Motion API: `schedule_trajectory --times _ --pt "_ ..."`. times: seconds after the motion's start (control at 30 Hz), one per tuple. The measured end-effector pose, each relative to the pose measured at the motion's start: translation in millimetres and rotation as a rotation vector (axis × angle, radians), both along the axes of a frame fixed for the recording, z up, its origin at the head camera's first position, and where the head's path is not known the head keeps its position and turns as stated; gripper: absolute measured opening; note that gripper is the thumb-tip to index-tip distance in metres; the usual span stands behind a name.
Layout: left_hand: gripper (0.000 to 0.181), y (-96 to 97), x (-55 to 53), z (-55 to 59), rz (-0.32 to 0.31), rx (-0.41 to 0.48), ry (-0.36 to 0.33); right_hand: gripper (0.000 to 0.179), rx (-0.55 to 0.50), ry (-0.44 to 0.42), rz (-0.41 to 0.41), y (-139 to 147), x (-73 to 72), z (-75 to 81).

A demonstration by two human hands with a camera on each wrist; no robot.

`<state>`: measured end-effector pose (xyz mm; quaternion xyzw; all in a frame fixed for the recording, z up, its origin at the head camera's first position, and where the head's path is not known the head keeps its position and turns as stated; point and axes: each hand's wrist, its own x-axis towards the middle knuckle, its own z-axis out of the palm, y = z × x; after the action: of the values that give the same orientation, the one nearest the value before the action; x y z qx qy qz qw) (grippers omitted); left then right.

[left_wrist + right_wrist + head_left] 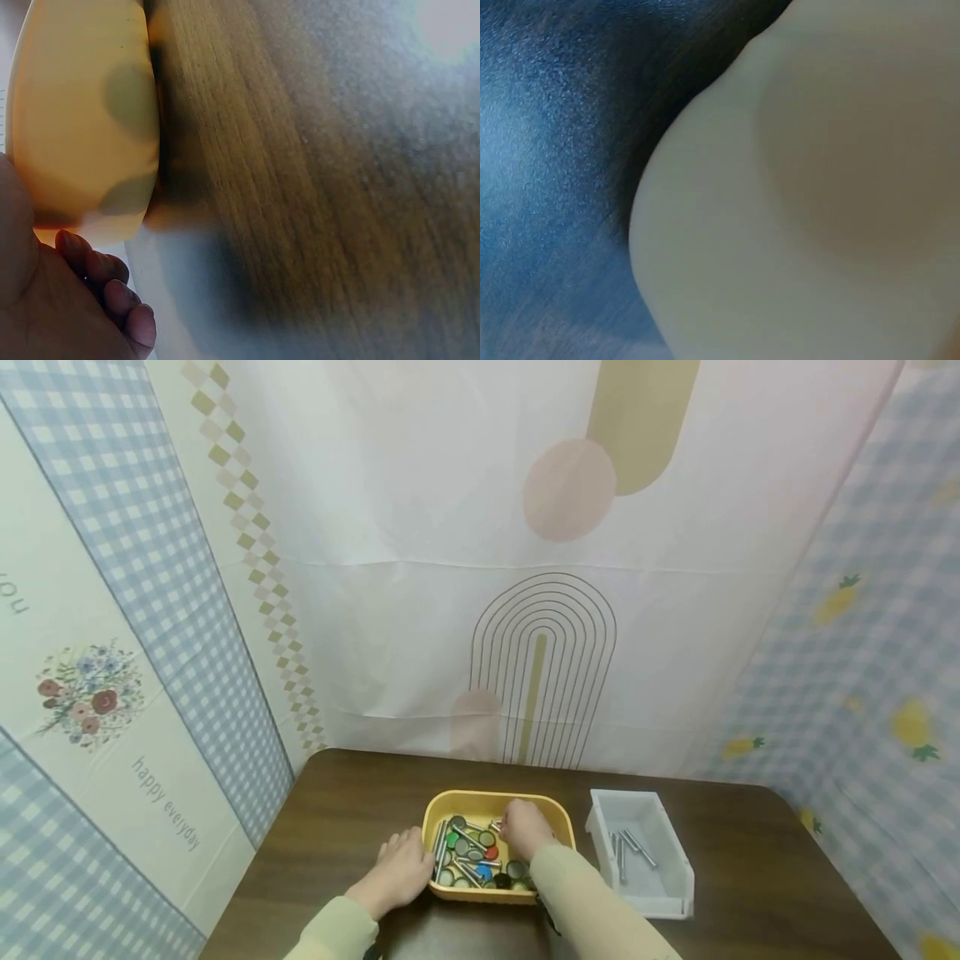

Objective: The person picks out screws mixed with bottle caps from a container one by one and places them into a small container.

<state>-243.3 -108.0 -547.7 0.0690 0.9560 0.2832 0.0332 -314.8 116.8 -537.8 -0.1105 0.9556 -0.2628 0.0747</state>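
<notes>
A yellow tray (491, 897) on the table holds several metal bolts (470, 837) and round discs (483, 871) in green, red, blue, black and grey. Beside its left wall rests my left hand (400, 867), its side touching the tray; in the left wrist view the fingers (120, 296) curl loosely near the tray wall (82, 112). My right hand (527, 828) reaches down inside the tray at the back right, fingers bent, a bit of metal showing at the fingertips. Whether it grips that piece is hidden. A pale sleeve (780, 225) fills much of the right wrist view.
To the right of the tray stands a white open bin (678, 881) with several metal bolts (621, 857) in it. The dark wood table (360, 785) ends at patterned cloth (390, 652) hung behind and at both sides.
</notes>
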Motion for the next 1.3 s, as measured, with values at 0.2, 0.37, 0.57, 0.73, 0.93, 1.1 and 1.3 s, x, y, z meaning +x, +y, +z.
schedule_trajectory --times 0.2,0.37,0.57,0.73,0.93,1.1,1.3 --pt "0.03 1.2 1.2 1.5 0.002 -0.008 0.001 0.042 0.061 0.03 0.092 0.5 0.0 0.4" --pt "0.031 2.1 1.6 3.7 -0.001 -0.013 0.019 0.047 0.031 0.02 0.142 3.7 0.4 3.5" --pt "0.03 4.1 2.2 5.5 -0.005 -0.012 0.035 0.046 -0.106 -0.054 0.133 11.8 3.3 24.2" --pt "0.033 4.0 2.0 4.0 -0.005 -0.017 0.021 0.019 -0.211 -0.096 0.084 23.0 6.6 45.4" --pt "0.034 3.2 2.4 3.3 -0.001 -0.002 0.022 0.007 -0.298 -0.107 -0.001 36.8 6.6 55.4" --pt "0.034 3.8 2.1 3.4 0.003 -0.002 0.018 0.01 -0.287 -0.07 -0.042 47.6 6.4 60.7" --pt "0.033 4.4 2.3 1.4 -0.003 -0.006 0.016 0.015 -0.356 -0.053 -0.115 74.8 7.3 67.3"
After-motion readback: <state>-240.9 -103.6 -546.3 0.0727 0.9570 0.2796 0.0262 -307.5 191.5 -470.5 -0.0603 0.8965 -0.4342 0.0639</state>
